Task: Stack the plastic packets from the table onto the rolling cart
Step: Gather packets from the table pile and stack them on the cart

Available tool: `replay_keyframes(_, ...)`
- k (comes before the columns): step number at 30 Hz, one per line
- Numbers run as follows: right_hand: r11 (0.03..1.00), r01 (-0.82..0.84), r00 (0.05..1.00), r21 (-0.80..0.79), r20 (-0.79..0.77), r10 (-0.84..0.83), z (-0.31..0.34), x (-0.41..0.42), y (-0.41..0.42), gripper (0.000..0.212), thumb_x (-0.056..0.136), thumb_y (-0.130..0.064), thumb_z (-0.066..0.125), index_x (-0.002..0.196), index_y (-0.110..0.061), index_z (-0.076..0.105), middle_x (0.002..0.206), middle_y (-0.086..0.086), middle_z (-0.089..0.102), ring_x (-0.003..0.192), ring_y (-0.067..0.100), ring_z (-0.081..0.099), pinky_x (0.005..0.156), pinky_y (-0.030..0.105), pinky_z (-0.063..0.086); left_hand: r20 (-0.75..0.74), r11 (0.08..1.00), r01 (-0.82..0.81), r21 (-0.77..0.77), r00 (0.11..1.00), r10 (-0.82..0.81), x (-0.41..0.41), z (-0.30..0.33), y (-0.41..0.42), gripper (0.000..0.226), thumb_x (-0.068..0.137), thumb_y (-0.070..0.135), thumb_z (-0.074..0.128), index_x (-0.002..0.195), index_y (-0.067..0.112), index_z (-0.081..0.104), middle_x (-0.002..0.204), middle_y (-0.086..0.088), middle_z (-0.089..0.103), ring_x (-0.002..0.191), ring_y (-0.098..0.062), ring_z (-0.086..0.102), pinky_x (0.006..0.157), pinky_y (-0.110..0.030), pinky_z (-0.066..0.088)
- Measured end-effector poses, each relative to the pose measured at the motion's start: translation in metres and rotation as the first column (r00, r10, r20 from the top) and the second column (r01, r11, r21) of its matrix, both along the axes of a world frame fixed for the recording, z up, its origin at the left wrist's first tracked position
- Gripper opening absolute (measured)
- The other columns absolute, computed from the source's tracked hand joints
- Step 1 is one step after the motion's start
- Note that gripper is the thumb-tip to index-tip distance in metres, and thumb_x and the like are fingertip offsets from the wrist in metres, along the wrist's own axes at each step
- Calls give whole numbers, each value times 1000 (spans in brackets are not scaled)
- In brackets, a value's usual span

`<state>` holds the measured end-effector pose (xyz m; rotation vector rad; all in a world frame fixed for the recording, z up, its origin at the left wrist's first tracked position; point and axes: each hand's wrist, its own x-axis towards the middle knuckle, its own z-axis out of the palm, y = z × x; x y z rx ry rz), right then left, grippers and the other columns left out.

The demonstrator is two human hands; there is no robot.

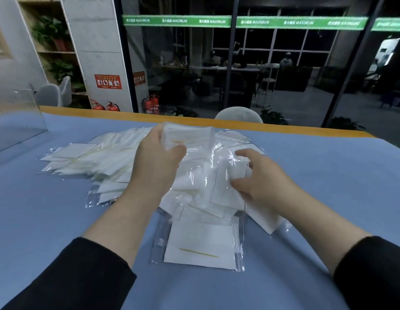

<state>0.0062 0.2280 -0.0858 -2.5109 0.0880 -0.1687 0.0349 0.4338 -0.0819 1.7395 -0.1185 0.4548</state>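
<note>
The left hand (157,157) is raised above the heap, its fingers and thumb curled round a small bundle of packets (187,137) held near the far side of the pile. The right hand (257,175) lies lower, on the right part of the heap, with thumb and fingers pinching a clear packet (233,173) that rests among the others. Both forearms come in from the near edge in black sleeves (78,278).

The heap (194,186) of clear packets with white pads inside lies on the blue surface (328,186), about the middle of it, and spreads toward the left edge in a flatter, overlapping layer (83,157). One packet (201,245) lies flat at the near side of the heap, just touching it, with a thin yellow line across its white pad. Another clear packet (100,195) sticks out at the heap's left near side.

A clear plastic panel (18,117) stands at the far left corner of the surface. The far edge shows an orange strip (105,111). Beyond it a pale chair back (238,114) rises, red fire extinguishers (152,105) stand by a glass wall, and a green band (176,21) runs across the glass. The cart does not appear in this view.
</note>
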Motion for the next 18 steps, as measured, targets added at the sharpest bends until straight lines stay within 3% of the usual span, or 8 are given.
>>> replay_keyframes(3,982,-7,993,187,120,-16,8,-3,-25,62,85,-20,72,133,-49,47,108,-8,64,102,21,64,87,38,53,2,999,4,-52,1000,-3,-2,1,0,31,90,13,67,109,35,58,100,13,63,80,-16,61,75,-35,53)
replay_keyframes(5,957,-54,977,283,211,-7,14,-11,-47,62,87,-13,72,127,-54,48,99,-10,70,90,19,69,83,43,57,-4,997,8,-82,1000,-9,-4,4,-1,52,91,12,69,139,20,52,134,7,60,90,-10,63,77,-30,56)
replay_keyframes(7,939,-80,957,335,288,-22,23,-21,-71,64,90,-10,71,134,-49,47,96,-14,70,83,14,69,79,40,58,-26,994,30,-107,999,-33,-8,5,-6,59,92,12,69,146,20,47,147,7,52,89,-3,62,79,-30,58)
replay_keyframes(10,911,-120,932,394,361,-33,39,-37,-104,68,92,-5,69,144,-42,43,94,-21,69,80,8,66,74,28,53,-45,984,89,-154,994,-96,-17,12,-19,32,93,10,66,116,31,56,108,27,55,88,-7,61,82,-33,60)
replay_keyframes(12,919,-131,919,373,393,-28,49,-45,-121,69,92,-1,67,144,-40,44,92,-23,69,75,4,65,68,20,52,-43,984,125,-130,990,-132,-20,21,-36,22,92,10,65,107,26,60,95,18,61,85,-15,63,76,-29,58)
replay_keyframes(14,931,-130,908,342,419,-28,58,-52,-133,70,91,2,66,140,-43,46,86,-19,67,65,5,62,58,15,49,-37,977,187,-107,981,-192,-22,31,-62,23,90,7,62,103,27,63,89,15,68,81,-12,65,75,-33,59)
replay_keyframes(16,952,-119,903,281,430,-14,62,-57,-142,70,91,4,64,139,-44,46,84,-5,57,56,4,52,55,12,45,-79,957,265,-119,958,-275,-27,35,-94,25,88,4,58,99,25,64,83,12,67,75,-9,62,77,-38,59)
replay_keyframes(18,956,-134,918,262,397,20,53,-59,-146,71,91,6,63,141,-41,44,83,-3,49,52,0,51,55,8,44,-141,942,317,-113,933,-331,-34,28,-125,22,86,4,56,91,24,60,77,12,61,76,-15,57,76,-39,55)
